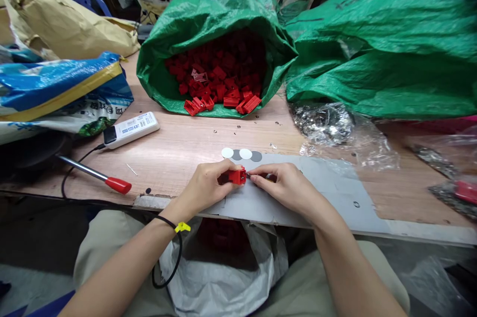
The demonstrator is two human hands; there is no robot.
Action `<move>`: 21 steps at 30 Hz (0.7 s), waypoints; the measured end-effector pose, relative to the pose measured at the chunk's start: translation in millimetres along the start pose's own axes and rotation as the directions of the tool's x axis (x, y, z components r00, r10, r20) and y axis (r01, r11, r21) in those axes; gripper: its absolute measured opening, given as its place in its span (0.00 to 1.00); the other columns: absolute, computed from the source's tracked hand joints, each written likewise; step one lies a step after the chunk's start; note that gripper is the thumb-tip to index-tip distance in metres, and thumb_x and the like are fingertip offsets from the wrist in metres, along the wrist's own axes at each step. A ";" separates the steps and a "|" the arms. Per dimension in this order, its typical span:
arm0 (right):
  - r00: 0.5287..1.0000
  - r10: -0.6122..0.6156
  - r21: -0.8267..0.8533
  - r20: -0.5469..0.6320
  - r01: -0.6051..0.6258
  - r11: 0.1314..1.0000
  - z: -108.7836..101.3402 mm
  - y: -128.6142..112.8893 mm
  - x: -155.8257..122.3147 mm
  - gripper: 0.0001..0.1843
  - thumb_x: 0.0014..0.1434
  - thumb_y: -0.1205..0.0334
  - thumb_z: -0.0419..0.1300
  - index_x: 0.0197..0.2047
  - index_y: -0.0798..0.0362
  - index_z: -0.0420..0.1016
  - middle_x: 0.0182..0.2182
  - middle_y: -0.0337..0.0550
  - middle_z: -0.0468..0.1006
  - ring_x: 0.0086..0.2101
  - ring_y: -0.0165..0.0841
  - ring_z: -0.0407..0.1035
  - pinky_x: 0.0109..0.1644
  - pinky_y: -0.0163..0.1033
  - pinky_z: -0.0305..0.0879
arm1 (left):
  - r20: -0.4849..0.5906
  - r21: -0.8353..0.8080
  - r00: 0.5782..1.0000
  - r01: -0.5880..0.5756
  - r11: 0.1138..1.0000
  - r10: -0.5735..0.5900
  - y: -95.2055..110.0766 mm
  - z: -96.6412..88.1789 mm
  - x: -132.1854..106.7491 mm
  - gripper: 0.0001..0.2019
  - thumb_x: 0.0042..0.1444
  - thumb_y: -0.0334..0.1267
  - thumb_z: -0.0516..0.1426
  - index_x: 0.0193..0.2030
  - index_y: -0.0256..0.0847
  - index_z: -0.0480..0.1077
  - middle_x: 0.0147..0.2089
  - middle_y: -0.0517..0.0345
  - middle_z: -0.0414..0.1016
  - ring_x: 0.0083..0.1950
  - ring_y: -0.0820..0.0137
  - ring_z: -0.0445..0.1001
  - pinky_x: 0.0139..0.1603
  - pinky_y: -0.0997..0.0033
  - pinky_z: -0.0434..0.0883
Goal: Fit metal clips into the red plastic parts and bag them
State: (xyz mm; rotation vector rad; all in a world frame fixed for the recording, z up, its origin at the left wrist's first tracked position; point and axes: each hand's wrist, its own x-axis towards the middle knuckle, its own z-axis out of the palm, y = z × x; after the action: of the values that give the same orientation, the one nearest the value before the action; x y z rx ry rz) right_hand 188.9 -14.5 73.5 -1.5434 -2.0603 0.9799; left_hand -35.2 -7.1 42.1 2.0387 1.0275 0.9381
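Between the fingers and thumb of my left hand [206,185] is a small red plastic housing [237,176], held just above the grey sheet [298,185] at the table's front edge. My right hand [285,183] is closed in a pinch at the housing's right end. Its fingertips hold a small, thin dark piece against the housing; what kind of piece it is cannot be made out. A row of white and grey discs [245,154] lies just beyond my hands. A black cord with a yellow tag [182,227] circles my left wrist.
A green sack [223,4] full of red plastic parts [219,78] opens toward me. Another green sack [383,53] and a clear bag of small metal pieces [324,123] are at right. Left are a white corded device [132,129] and a red-handled lever [117,184]. A white sack [223,287] hangs below.
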 end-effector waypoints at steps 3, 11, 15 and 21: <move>1.000 -0.002 -0.059 0.000 0.002 0.998 0.2 -5.8 -0.9 0.12 0.63 0.65 0.60 0.42 0.47 0.86 0.41 0.36 0.86 0.41 0.37 0.79 0.43 0.37 0.67 | 0.000 -0.001 1.000 -0.020 1.000 0.020 0.2 0.4 -0.4 0.13 0.52 0.23 0.62 0.44 0.41 0.76 0.41 0.61 0.83 0.37 0.73 0.79 0.39 0.77 0.71; 0.998 0.040 -0.189 -0.056 -0.050 0.981 5.1 -22.9 -3.4 0.13 0.63 0.68 0.58 0.40 0.47 0.85 0.40 0.36 0.86 0.40 0.38 0.79 0.43 0.38 0.66 | 0.014 -0.003 0.999 -0.029 1.000 0.029 1.1 0.2 -1.0 0.13 0.53 0.24 0.61 0.43 0.41 0.77 0.44 0.59 0.83 0.41 0.70 0.80 0.42 0.75 0.72; 0.994 0.049 -0.267 -0.101 -0.074 0.961 10.4 -27.8 -5.1 0.12 0.62 0.68 0.59 0.39 0.48 0.85 0.39 0.40 0.86 0.40 0.41 0.79 0.43 0.40 0.66 | 0.048 -0.006 0.999 -0.010 1.000 0.010 2.0 -1.5 0.2 0.12 0.53 0.24 0.60 0.42 0.41 0.77 0.43 0.58 0.83 0.41 0.70 0.79 0.42 0.75 0.71; 0.989 0.041 -0.384 -0.143 -0.094 0.918 21.9 -32.3 -6.6 0.12 0.62 0.69 0.57 0.37 0.50 0.83 0.36 0.44 0.86 0.38 0.41 0.79 0.39 0.39 0.65 | 0.075 -0.007 0.997 -0.001 1.000 0.001 3.8 -4.3 2.2 0.12 0.53 0.24 0.59 0.42 0.40 0.77 0.40 0.59 0.81 0.38 0.71 0.77 0.40 0.74 0.69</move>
State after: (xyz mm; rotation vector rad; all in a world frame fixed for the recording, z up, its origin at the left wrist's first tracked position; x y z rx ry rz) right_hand 154.7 -32.1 82.6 -1.8287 -2.2124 0.4847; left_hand -36.4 -6.0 48.0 2.0534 0.9821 0.8581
